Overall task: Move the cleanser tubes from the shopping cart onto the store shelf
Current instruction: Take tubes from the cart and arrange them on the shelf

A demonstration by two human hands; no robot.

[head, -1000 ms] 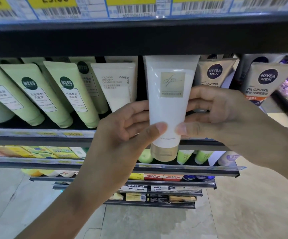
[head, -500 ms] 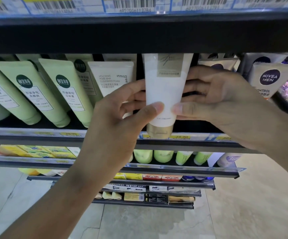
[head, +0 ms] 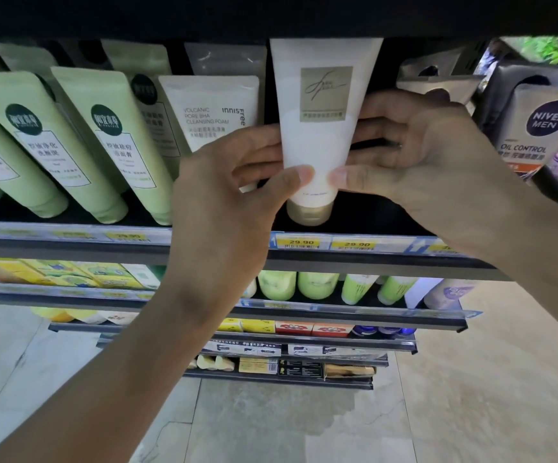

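The white plastic cleanser tube with a beige label and a gold cap (head: 321,128) has come down from half a second ago, when its top edge was tucked up under the shelf above; it now stands cap-down inside the dark bay of the black metal store shelf (head: 371,262), the cap at or just above the shelf floor (contact cannot be told). Both hands pinch it low on the body: the left hand (head: 234,192) with its thumb on the front and fingers behind, the right hand (head: 421,168) likewise from the other side. I judge the placing nearly done, with only the release left. Just to its left stands a white Innisfree foam tube (head: 210,111), then slanting pale green tubes (head: 104,145); to the right, grey Nivea Men tubes (head: 544,128). The gap is narrow, so withdrawing fingers could nudge a neighbour.
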